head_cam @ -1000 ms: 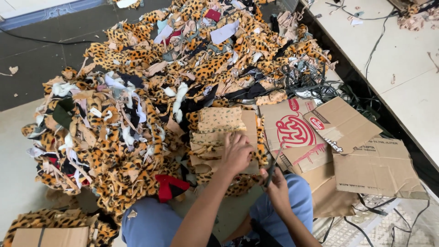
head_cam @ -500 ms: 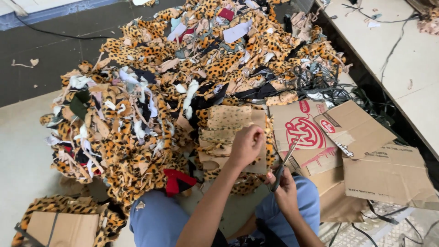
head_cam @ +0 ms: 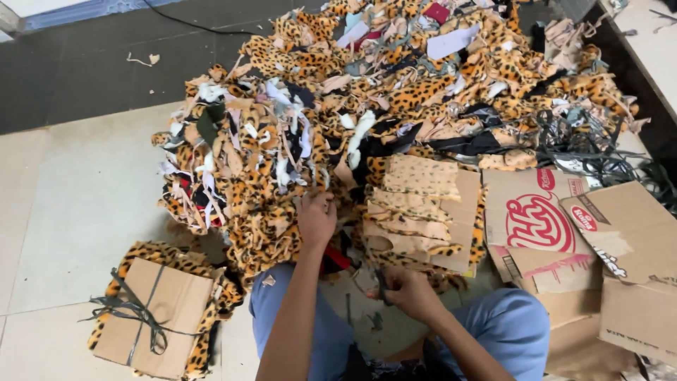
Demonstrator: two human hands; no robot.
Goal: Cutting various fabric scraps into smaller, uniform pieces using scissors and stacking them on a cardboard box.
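A large heap of leopard-print fabric scraps [head_cam: 395, 106] lies on the floor in front of the seated person's knees. A stack of cut leopard-print pieces on cardboard [head_cam: 423, 204] rests at the heap's near edge, with flattened brown cardboard boxes [head_cam: 606, 240] to its right. A string-tied cardboard bundle [head_cam: 151, 317] lies to the left, beside the person's left knee.

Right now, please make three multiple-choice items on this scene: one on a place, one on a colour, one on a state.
1. Where is the tied bundle?
A. lower left, on the floor
B. on top of the scrap pile
C. on the boxes

2. What colour are the trousers?
A. red
B. blue
C. green

3. What is the left hand doing?
A. lying flat on the floor
B. touching the scrap pile
C. holding a box

Answers: 1 A, it lies on tiles at lower left; 2 B, both knees are blue; 3 B, its fingers are in the scraps.
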